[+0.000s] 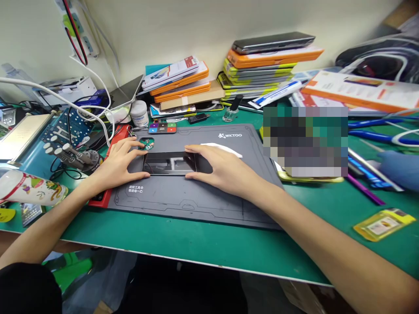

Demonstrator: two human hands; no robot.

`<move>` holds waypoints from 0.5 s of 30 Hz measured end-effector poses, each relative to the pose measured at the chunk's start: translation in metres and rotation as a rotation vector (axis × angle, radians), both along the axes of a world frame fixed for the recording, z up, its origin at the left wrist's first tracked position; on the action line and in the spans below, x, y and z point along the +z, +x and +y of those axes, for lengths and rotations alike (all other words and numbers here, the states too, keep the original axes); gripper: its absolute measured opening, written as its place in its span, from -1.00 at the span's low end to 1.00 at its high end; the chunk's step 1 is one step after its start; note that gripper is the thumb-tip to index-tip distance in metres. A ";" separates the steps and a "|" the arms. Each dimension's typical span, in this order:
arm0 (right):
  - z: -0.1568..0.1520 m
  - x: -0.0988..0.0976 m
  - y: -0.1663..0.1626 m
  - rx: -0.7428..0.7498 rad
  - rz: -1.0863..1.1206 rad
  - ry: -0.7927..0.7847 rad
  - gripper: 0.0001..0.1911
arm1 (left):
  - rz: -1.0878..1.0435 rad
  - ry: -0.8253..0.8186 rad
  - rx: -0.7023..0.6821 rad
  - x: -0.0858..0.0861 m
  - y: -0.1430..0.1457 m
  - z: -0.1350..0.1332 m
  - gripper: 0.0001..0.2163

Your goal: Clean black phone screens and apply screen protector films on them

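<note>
A dark phone-shaped slab with a glossy, reflecting face (168, 164) lies lengthwise across the grey work mat (196, 196). My left hand (119, 163) grips its left end, thumb on the near edge and fingers on the far edge. At the other end, my right hand (219, 168) holds it the same way. Just behind my left fingertips sits a small green circuit board (148, 143). A white sheet or strip (222, 149) shows behind my right hand, partly covered by it.
Stacked boxes (180, 83) and a laptop-like slab on more boxes (271, 43) line the wall. Left are a screwdriver stand (73, 155), a printed cup (32, 187) and cables. Blue-handled pliers (376, 131), a yellow packet (384, 224) and a blurred-out patch are at right.
</note>
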State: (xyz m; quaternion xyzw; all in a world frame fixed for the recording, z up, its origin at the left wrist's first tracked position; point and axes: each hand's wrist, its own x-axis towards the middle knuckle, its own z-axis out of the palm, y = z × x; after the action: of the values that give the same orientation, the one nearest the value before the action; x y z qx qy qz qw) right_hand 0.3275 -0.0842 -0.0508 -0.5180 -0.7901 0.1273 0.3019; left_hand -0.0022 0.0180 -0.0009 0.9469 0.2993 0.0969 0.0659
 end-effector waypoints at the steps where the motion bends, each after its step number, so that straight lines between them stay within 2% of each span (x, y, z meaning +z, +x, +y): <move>1: 0.000 0.000 0.000 -0.001 -0.019 0.008 -0.29 | 0.002 -0.002 0.000 0.000 0.000 0.000 -0.43; 5: -0.001 -0.002 0.000 -0.009 -0.034 0.022 -0.26 | 0.022 0.007 0.003 0.001 0.000 -0.002 -0.40; 9: -0.001 -0.004 -0.001 -0.008 -0.019 0.012 -0.24 | 0.031 0.028 0.012 -0.001 -0.001 -0.003 -0.26; 15: -0.002 -0.005 0.001 -0.027 -0.020 -0.019 -0.35 | -0.003 0.039 0.011 -0.006 -0.001 -0.005 -0.15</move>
State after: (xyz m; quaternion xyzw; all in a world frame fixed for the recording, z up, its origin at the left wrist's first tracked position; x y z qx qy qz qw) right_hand 0.3282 -0.0862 -0.0558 -0.5328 -0.7848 0.1253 0.2908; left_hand -0.0033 0.0132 -0.0065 0.9462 0.3026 0.1044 0.0475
